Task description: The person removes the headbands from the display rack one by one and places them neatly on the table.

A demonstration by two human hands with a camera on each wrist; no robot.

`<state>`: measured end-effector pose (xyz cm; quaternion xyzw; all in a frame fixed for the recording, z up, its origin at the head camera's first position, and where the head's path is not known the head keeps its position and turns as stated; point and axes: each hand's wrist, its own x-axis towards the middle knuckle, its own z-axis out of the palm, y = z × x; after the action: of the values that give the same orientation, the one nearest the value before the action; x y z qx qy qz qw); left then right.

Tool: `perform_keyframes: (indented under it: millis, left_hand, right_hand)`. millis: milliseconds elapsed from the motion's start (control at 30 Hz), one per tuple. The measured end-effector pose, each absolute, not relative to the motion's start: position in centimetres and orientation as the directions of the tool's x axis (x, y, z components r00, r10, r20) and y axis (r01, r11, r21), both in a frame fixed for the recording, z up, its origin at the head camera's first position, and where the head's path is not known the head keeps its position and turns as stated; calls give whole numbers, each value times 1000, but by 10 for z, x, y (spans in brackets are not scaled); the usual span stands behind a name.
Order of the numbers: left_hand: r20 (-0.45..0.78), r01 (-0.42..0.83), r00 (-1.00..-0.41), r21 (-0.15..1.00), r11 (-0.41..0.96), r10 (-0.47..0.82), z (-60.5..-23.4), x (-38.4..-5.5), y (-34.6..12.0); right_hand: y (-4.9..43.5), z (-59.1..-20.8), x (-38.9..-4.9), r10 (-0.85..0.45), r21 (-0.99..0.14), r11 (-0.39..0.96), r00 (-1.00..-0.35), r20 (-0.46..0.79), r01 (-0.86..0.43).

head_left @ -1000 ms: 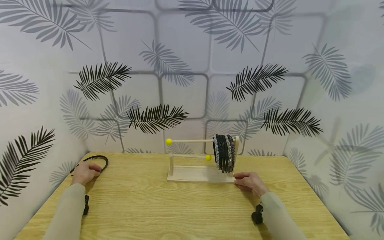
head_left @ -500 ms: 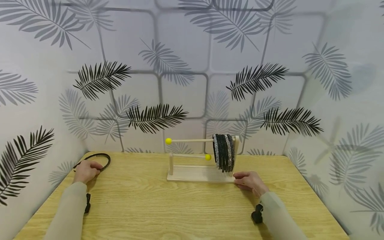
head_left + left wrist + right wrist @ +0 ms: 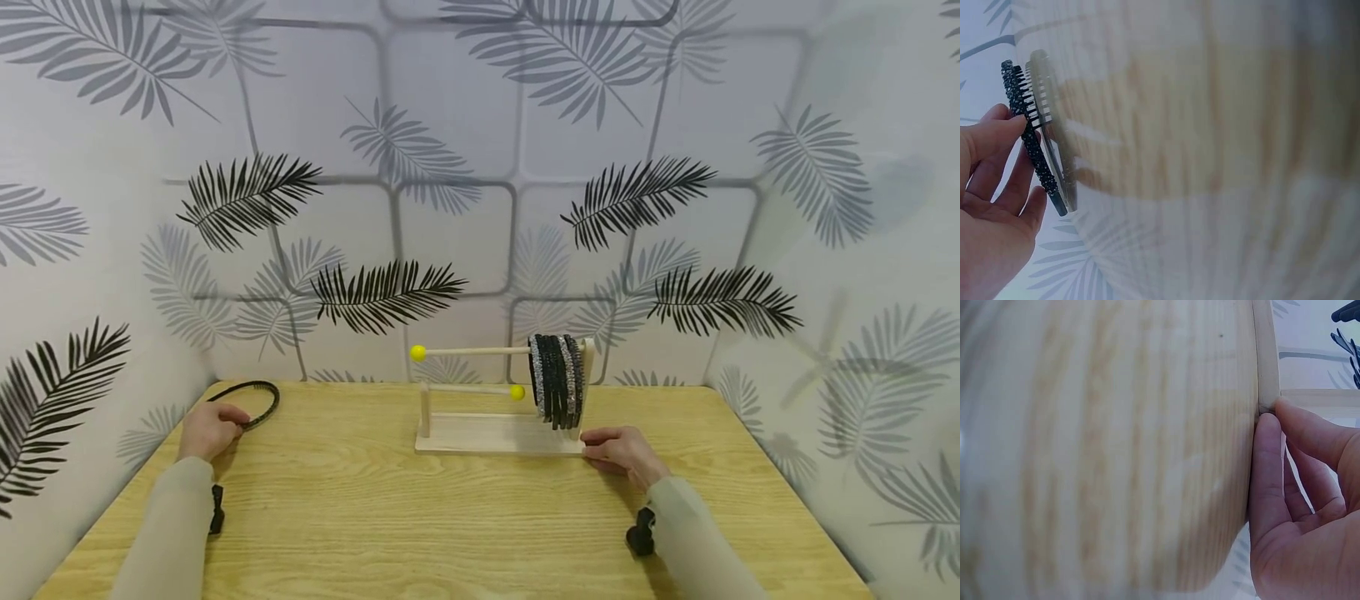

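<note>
At the table's far left, my left hand holds a black headband between thumb and fingers. In the left wrist view the headband shows a sparkly, beaded outer side and comb teeth inside, close over the table. A pale wooden headband stand stands near the middle, with two rods tipped by yellow balls. Several black and silver headbands hang side by side at the right end of its upper rod. With its fingertips, my right hand grips the right end of the stand's base.
The light wood-grain table runs back to walls covered in leaf-patterned paper. A dark strapped device sits at the right wrist, another at the left. The stand's lower rod carries no headband.
The headband in my left hand has shifted slightly to the right and turned a little. My right hand keeps its place at the stand, and the whole view has drifted slightly.
</note>
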<state>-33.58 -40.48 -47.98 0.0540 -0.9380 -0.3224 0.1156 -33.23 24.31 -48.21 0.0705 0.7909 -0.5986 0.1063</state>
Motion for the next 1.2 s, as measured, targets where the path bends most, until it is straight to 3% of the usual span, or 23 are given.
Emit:
perform_keyframes:
  millis: [400,767,1200]
  left_hand:
    - [205,-13,-958,667,745,-200,-476,-330,-400]
    - [264,84,-954,695,715,-144,-465,-327,-376]
    - [142,73,-987,813,577,-76,-453,-320,-319]
  right_hand:
    - [242,-485,-335,5,-929,266,-965,-263,255]
    - [242,-484,-334,-4,-933,259,-966,-260,250]
    - [242,-484,-334,9,-932,257,-964,-264,258]
